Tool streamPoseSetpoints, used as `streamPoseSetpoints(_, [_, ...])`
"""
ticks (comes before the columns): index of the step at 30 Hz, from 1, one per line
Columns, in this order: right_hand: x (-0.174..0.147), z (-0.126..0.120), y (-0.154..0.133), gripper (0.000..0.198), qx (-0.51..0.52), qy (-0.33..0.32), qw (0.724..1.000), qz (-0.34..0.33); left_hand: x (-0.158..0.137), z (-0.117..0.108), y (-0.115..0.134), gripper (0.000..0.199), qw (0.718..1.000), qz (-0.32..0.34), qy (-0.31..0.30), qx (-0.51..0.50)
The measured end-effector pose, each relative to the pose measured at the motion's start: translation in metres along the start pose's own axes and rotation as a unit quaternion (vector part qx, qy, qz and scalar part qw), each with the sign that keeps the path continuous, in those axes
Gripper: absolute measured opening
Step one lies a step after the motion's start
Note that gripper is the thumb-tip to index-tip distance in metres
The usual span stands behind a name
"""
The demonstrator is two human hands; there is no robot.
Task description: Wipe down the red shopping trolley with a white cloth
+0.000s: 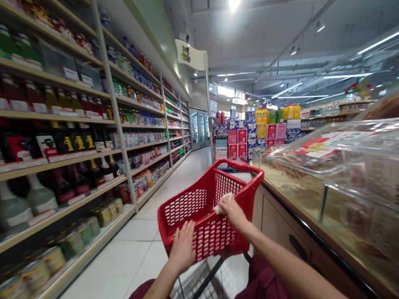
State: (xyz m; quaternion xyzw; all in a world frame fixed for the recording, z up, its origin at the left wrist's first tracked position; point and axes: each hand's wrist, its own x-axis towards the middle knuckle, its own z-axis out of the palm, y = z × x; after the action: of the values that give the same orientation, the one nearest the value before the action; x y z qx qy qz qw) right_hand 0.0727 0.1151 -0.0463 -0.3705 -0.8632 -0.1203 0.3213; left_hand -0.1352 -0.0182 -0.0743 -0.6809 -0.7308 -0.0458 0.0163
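Note:
A red plastic shopping cart [205,245] with perforated walls stands tilted in front of me. My left hand [183,246] is on its near left rim, fingers hooked over the edge. In my right hand [231,211] is a crumpled white cloth [220,207], pressed against the near rim further right; whether it is fabric or paper I cannot tell. The fingers of that hand are closed around it. Something small and yellow shows by the left fingertips, mostly hidden. Most of the cart's inside floor is out of sight.
Tall shelves [68,160] of bottles and cans line the left side. Close on the right is a counter [280,224] with clear plastic lids [318,145]. Stacked boxes and drinks [243,141] stand ahead, with glass-door fridges [199,124] beyond. The tiled floor [137,241] runs between.

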Motion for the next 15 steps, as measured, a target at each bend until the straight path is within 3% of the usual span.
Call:
streamPoseSetpoints(3, [0.001, 0.011, -0.016, 0.031, 0.016, -0.017, 0.999, -0.035, -0.001, -0.003, 0.001, 0.084, 1.000, 0.003, -0.015, -0.013])
streamPoseSetpoints(8, [0.011, 0.007, -0.003, 0.030, 0.009, 0.001, 1.000, 0.019, -0.005, -0.004, -0.002, 0.083, 1.000, 0.006, -0.010, -0.029])
streamPoseSetpoints(13, [0.005, 0.025, -0.042, 0.028, 0.042, -0.030, 0.996, -0.067, -0.006, -0.002, -0.007, 0.083, 0.997, 0.043, -0.024, -0.062])
streamPoseSetpoints(15, [0.004, 0.028, -0.043, 0.028, 0.046, -0.025, 0.996, -0.068, -0.010, -0.002, -0.017, 0.083, 0.998, 0.019, -0.030, -0.055])
